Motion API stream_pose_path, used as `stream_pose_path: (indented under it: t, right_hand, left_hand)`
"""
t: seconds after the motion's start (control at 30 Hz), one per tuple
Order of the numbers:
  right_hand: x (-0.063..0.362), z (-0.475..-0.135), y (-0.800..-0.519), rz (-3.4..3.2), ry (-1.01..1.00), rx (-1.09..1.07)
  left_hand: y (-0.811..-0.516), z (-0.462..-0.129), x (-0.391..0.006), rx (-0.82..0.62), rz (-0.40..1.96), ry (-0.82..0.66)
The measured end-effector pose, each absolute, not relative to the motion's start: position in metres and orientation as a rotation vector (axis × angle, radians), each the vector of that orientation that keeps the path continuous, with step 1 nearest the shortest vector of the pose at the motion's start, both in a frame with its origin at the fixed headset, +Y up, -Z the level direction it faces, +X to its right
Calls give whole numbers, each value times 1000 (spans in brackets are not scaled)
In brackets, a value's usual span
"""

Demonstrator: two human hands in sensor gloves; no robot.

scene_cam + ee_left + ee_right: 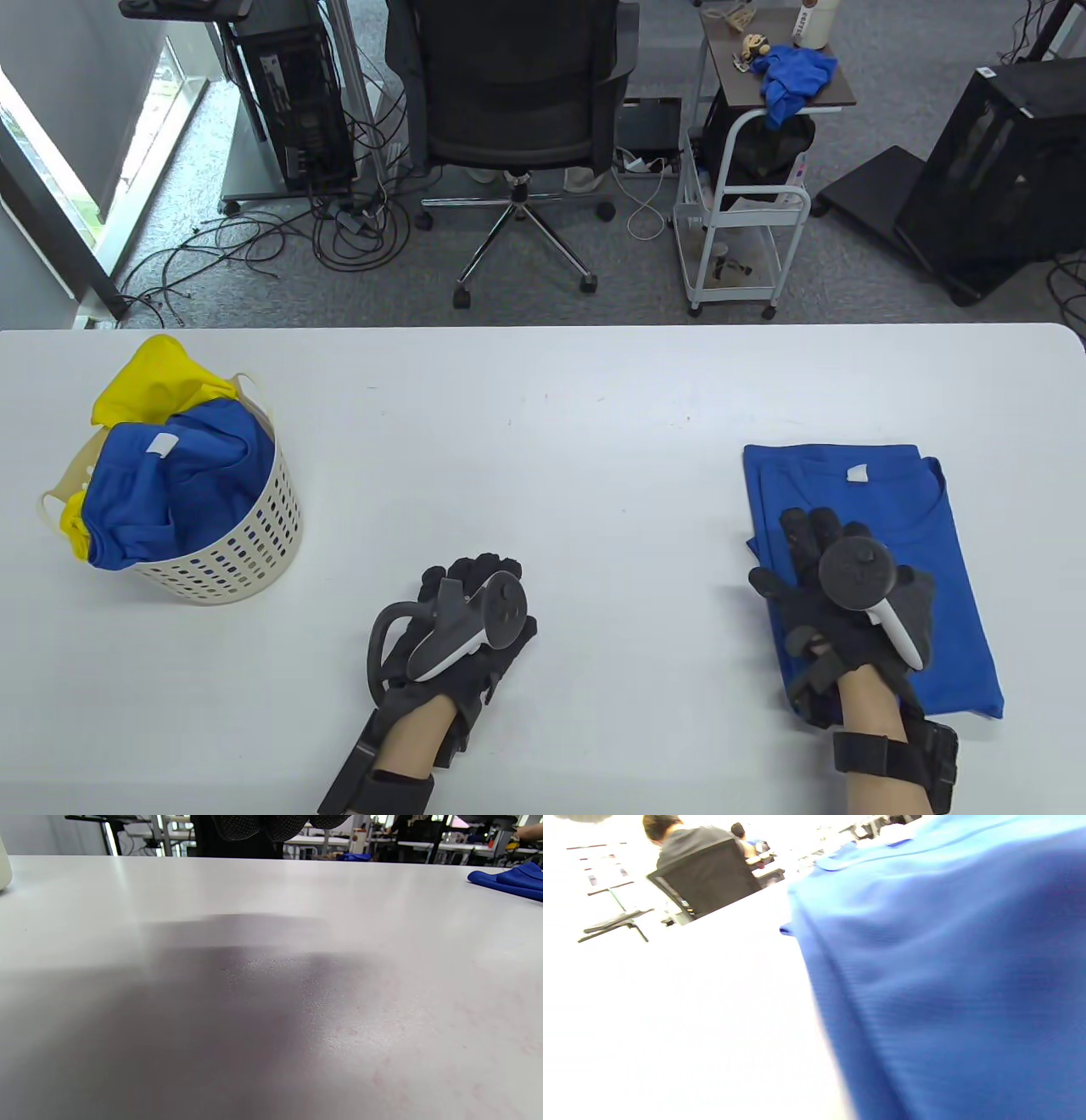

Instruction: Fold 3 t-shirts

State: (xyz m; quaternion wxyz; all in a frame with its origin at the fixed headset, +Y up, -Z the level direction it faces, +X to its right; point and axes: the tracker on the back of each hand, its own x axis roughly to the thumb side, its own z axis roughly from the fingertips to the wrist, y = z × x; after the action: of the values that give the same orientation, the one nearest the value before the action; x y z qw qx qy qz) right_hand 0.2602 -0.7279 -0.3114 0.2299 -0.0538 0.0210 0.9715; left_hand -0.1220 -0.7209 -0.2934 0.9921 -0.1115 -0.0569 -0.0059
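White table (543, 407): right hand (836, 594) flat on folded blue t-shirt (925, 543)

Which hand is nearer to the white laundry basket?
Left. The left hand lies on the bare table to the right of the laundry basket, apart from it. The right hand rests on the folded blue t-shirt, farther away.

Table view: high, looking down and across the bench (543, 407) toward the office floor beyond; both hands enter from the bottom edge. Left wrist view: very low, just above the bench (271, 993), facing level across it, blue shirt (511, 880) at far right. Right wrist view: tilted, very close to the shirt (946, 984), blurred, overexposed. All three share bench and shirt (874, 560).
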Motion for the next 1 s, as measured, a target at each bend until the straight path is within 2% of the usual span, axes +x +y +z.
stream_pose_path:
  t: [0.23, 0.3, 0.4, 0.5, 0.7, 0.83, 1.0]
  right_hand:
    - [221, -306, -726, 2743, 61, 64]
    - [214, -304, -722, 2754, -24, 91]
    - [210, -302, -718, 2742, -33, 136]
    - [208, -300, -715, 2727, -44, 164]
    - [211, -300, -712, 2705, -51, 161]
    - [213, -300, -712, 2697, -53, 156]
    - [213, -300, -713, 2705, -41, 152]
  left_hand:
    - [-715, -299, -131, -219, 18, -70]
    - [-700, -307, -136, -199, 0, -34]
    - [-669, -315, -149, -143, -69, 8]
    - [-625, -322, -181, -69, -119, 105]
    - [-569, -320, -258, -14, -203, 319]
    - [-557, -313, -304, -14, -342, 454]
    - [-566, -305, -342, -66, -444, 559]
